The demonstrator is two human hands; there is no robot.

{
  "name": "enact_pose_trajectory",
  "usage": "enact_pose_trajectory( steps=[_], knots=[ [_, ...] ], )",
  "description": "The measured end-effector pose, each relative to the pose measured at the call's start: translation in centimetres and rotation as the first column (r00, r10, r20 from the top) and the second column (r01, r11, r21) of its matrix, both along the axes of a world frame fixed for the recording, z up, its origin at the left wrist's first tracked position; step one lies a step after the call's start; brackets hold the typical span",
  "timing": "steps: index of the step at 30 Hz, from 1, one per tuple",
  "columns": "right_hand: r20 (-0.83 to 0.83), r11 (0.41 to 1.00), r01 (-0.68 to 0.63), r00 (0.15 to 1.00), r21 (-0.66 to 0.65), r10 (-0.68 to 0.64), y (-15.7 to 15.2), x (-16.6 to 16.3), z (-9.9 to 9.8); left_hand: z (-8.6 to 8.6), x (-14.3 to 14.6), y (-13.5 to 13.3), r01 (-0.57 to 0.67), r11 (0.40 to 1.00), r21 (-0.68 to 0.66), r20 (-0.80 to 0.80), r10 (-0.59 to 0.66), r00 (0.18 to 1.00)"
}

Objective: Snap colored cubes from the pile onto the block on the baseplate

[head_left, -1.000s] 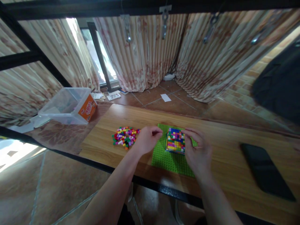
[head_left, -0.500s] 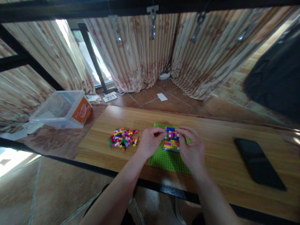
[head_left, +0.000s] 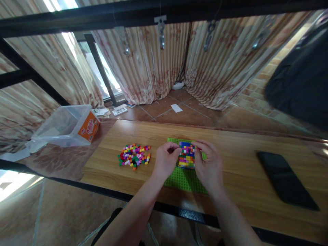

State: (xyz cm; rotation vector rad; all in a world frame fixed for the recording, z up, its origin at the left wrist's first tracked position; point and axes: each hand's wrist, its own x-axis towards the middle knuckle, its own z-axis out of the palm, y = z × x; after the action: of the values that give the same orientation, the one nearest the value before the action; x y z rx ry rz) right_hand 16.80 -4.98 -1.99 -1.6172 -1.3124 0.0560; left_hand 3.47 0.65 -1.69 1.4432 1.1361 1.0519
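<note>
A green studded baseplate [head_left: 183, 181] lies on the wooden table, and on it is a rectangular build of small toy bricks [head_left: 187, 158] in blue, red, yellow, pink and white. My left hand [head_left: 166, 160] is closed, thumb and forefinger pinched at the build's left edge. Opposite it, my right hand [head_left: 209, 165] is bent round the right edge, its fingertips at the upper right corner. Any single brick between the fingertips is too small to make out. Left of my hands lies a loose pile of colourful bricks [head_left: 130, 155].
A black phone-like slab [head_left: 285, 179] lies on the table [head_left: 238, 150] at the right. Beyond the table's left end stands a clear plastic bin [head_left: 61, 138] with an orange label. A black bar [head_left: 138, 17] crosses above, in front of curtains.
The whole view has shifted slightly, so the table sits a little lower. Both hands stay at the build's sides, with only slight finger movement.
</note>
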Motion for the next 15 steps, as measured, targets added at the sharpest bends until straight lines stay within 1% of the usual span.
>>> enact_pose_trajectory(
  steps=[3, 8, 12, 15],
  knots=[
    [-0.004, 0.998, 0.034, 0.999, -0.043, -0.034, 0.19, 0.21, -0.22, -0.20, 0.11, 0.21, -0.002, 0.998, -0.057, 0.059, 0.006, 0.998],
    [-0.029, 0.997, 0.016, 0.999, -0.069, -0.018, 0.16, 0.29, -0.55, -0.14, 0.17, 0.38, 0.002, 0.995, -0.100, 0.129, 0.011, 0.992],
    [0.014, 0.997, 0.018, 1.000, -0.071, -0.017, 0.02, 0.03, -0.63, 0.25, 0.10, 0.58, 0.013, 0.994, -0.108, 0.115, -0.001, 0.993],
    [0.047, 0.997, 0.023, 0.999, -0.076, -0.019, 0.00, -0.11, -0.63, 0.17, 0.12, 0.84, 0.024, 0.994, -0.109, 0.104, -0.013, 0.994]
  ],
)
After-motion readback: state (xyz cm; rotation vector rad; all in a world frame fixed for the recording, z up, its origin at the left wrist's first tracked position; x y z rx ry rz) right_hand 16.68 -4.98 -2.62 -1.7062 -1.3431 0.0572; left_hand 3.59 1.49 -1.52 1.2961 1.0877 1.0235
